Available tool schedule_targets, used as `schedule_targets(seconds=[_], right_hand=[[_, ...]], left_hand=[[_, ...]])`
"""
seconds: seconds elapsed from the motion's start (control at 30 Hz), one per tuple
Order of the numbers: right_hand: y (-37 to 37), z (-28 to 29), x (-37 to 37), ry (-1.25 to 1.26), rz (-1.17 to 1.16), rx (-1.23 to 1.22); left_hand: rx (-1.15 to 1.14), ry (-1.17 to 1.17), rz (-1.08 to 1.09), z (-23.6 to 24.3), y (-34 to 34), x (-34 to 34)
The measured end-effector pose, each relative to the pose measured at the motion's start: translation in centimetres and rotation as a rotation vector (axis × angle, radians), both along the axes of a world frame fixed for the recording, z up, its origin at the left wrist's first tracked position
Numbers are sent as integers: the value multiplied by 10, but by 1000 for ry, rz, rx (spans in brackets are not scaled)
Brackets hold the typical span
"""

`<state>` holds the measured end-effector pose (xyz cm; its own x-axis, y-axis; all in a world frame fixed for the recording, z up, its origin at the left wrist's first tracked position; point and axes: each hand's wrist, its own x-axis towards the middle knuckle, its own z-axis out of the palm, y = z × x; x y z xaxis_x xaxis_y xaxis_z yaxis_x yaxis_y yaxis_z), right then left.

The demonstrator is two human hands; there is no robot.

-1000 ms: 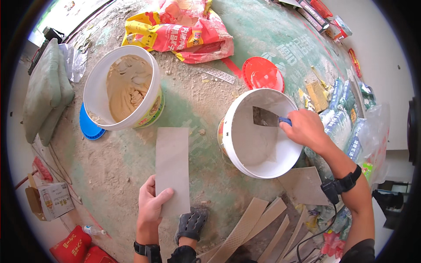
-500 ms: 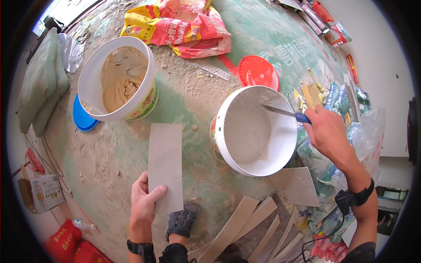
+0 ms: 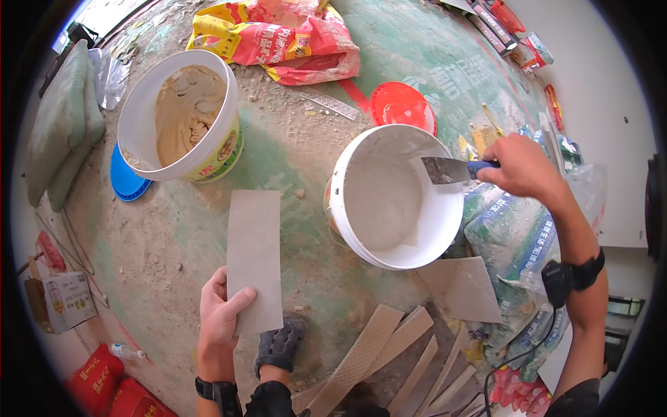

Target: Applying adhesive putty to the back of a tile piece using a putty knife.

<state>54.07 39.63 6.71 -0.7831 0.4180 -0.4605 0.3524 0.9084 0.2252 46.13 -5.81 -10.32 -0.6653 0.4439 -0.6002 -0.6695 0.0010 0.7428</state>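
My left hand [image 3: 220, 306] grips a thin grey rectangular piece [image 3: 253, 240] by its lower left, thumb on its face. My right hand [image 3: 517, 167] is closed on the blue handle of a putty knife [image 3: 445, 170]; the metal blade hangs inside the right rim of a white bucket [image 3: 397, 254] that has smooth pale grey material in it. To the upper left stands a second white bucket [image 3: 135, 111], holding tan paste, beside a blue lid [image 3: 125, 181]. A red lid [image 3: 399, 104] lies behind the right bucket.
A red-yellow bag [image 3: 274, 38] lies at the back, cushions [image 3: 62, 132] at the left. Bags [image 3: 521, 236] crowd the right. A square slab [image 3: 462, 292] and cut strips [image 3: 358, 354] lie low right. A shod foot [image 3: 278, 347] is below the left hand; a cardboard box [image 3: 68, 302] is far left.
My right hand has moved right and up against the bucket, and the knife blade has turned, edge-on half a second ago, flat now. My left hand and piece appear further left as the view shifts.
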Motion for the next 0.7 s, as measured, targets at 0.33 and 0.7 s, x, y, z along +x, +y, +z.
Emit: schedule_targets(seconds=[0.33,0.7], right_hand=[[6,-2,-90,-110,175,191],[-52,-10,-138,-54,496,226]], left_hand=[[53,-38,24,-2,-5,-4],[58,-49,46,1,-15,-8]])
